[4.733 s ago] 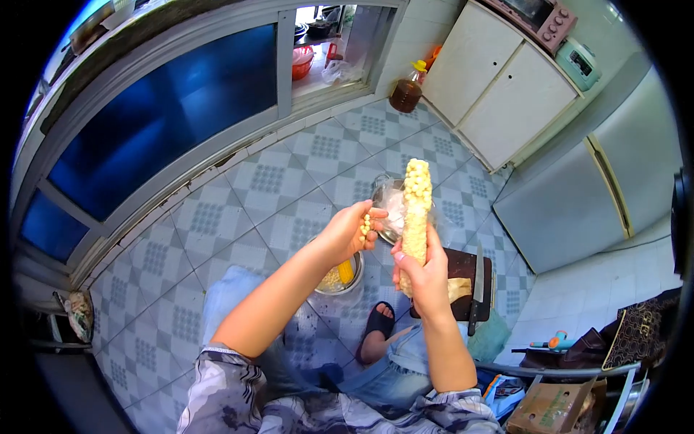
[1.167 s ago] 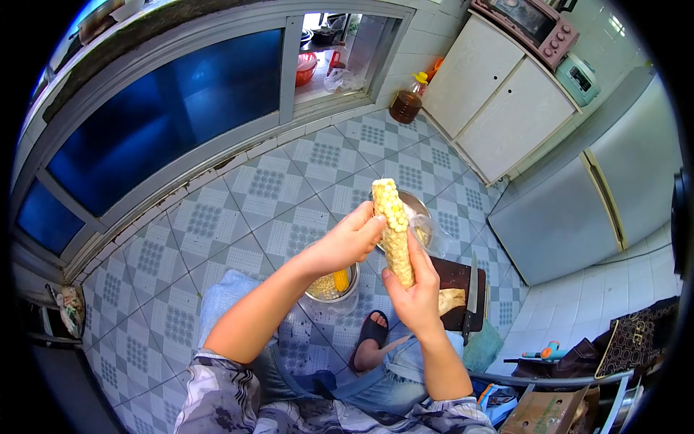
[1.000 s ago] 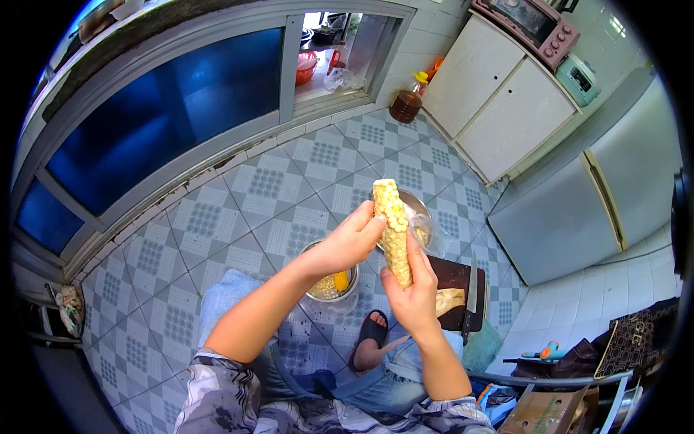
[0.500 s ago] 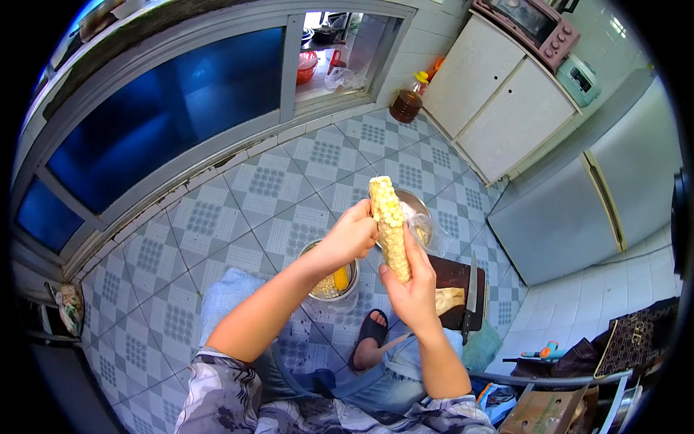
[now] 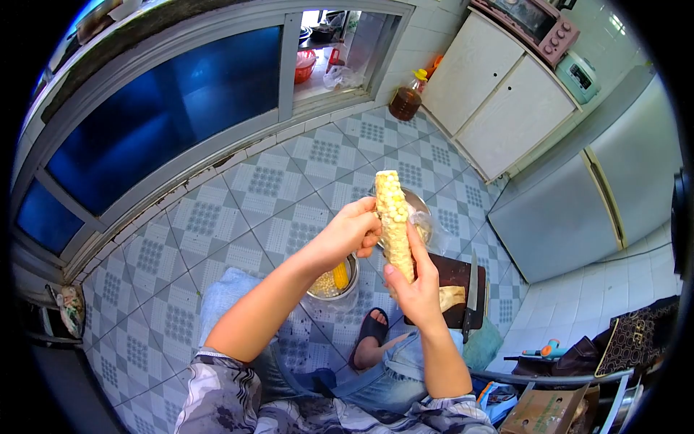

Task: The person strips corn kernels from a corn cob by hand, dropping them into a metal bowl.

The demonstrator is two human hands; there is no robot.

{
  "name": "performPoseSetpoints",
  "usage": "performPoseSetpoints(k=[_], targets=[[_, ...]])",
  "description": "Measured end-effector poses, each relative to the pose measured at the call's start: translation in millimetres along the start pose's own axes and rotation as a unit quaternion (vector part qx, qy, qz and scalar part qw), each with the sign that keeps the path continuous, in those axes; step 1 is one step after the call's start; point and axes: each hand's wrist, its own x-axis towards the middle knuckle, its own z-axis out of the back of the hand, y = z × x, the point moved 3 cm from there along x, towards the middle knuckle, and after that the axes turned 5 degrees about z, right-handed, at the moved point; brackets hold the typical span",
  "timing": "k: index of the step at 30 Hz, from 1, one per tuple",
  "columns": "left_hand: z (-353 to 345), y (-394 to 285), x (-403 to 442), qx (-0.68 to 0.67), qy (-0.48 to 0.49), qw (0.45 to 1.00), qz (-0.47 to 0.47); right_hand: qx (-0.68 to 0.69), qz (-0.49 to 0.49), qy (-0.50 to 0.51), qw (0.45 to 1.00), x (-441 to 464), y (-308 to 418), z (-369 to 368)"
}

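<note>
My right hand (image 5: 417, 285) is wrapped round the lower end of a corn cob (image 5: 395, 224), which points up and away. Kernels remain on the cob's upper part, while the lower part is bare. My left hand (image 5: 352, 230) is at the cob's left side with its fingers curled; what they hold, if anything, is hidden. Below my left hand, a metal bowl (image 5: 353, 287) on the floor holds loose kernels and a yellow cob (image 5: 340, 275). Behind the raised cob sits another metal bowl (image 5: 418, 199) with a clear plastic bag (image 5: 431, 230).
A knife (image 5: 472, 296) and a pale husk-like piece (image 5: 451, 296) lie on a dark cutting board (image 5: 450, 270) at the right. Beyond are a bottle of brown liquid (image 5: 407, 100), a white cabinet (image 5: 499, 94) and a fridge (image 5: 571, 210). A cardboard box (image 5: 542, 410) stands at lower right.
Since half a second ago, the cob has tilted more upright and my left fingers have shifted slightly. Compared with the oldest frame, the upper part carries fewer kernels, and the kernels seen in my left hand no longer show.
</note>
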Motion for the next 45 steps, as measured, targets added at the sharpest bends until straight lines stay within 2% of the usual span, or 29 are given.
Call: performPoseSetpoints(k=[2, 5, 7, 9, 10, 14, 16, 22, 25, 27, 28, 30, 34, 40, 42, 45], targets=[[-1, -3, -1, 0.019, -0.009, 1.0, 0.002, 0.03, -0.007, 0.012, 0.999, 0, 2, 1], [-4, -6, -4, 0.064, -0.017, 0.998, -0.002, -0.011, 0.034, 0.007, 0.999, 1, 5, 1], [-6, -5, -5, 0.091, -0.016, 0.996, -0.007, -0.098, 0.086, -0.028, 0.991, 0, 3, 3], [-9, -2, -5, 0.135, -0.017, 0.991, -0.004, -0.143, 0.098, -0.034, 0.984, 0, 7, 2], [-10, -1, -5, 0.135, -0.017, 0.991, -0.004, -0.188, 0.109, -0.04, 0.975, 0, 9, 1], [-10, 5, -4, 0.119, -0.012, 0.993, -0.001, -0.206, 0.118, -0.04, 0.971, -1, 11, -2], [-10, 5, -4, 0.11, -0.009, 0.994, -0.008, -0.242, 0.151, -0.041, 0.957, -2, 13, -3], [-10, 7, -4, 0.09, 0.0, 0.996, -0.008, -0.286, 0.162, -0.037, 0.944, -2, 15, -5], [-7, 12, 0, 0.083, -0.019, 0.996, -0.017, -0.289, 0.153, -0.032, 0.945, -3, 11, -5], [-7, 14, 2, 0.107, -0.079, 0.991, -0.028, -0.284, 0.158, -0.031, 0.945, -3, 12, -7], [-7, 12, 2, 0.106, -0.08, 0.991, -0.028, -0.278, 0.162, -0.03, 0.946, -3, 13, -8], [-7, 10, 1, 0.067, -0.052, 0.996, 0.023, -0.288, 0.16, -0.034, 0.944, -3, 11, -8], [-3, 11, 4, -0.013, 0.0, 0.999, 0.032, -0.308, 0.148, -0.041, 0.939, -1, 9, -5], [-9, 16, 3, 0.061, -0.042, 0.997, 0.021, -0.329, 0.148, -0.044, 0.932, -3, 9, -6], [-13, 13, 1, 0.098, -0.056, 0.992, -0.048, -0.329, 0.142, -0.041, 0.933, -4, 11, -6], [-13, 10, 1, 0.155, -0.099, 0.981, -0.053, -0.307, 0.14, -0.04, 0.941, -3, 10, -6]])
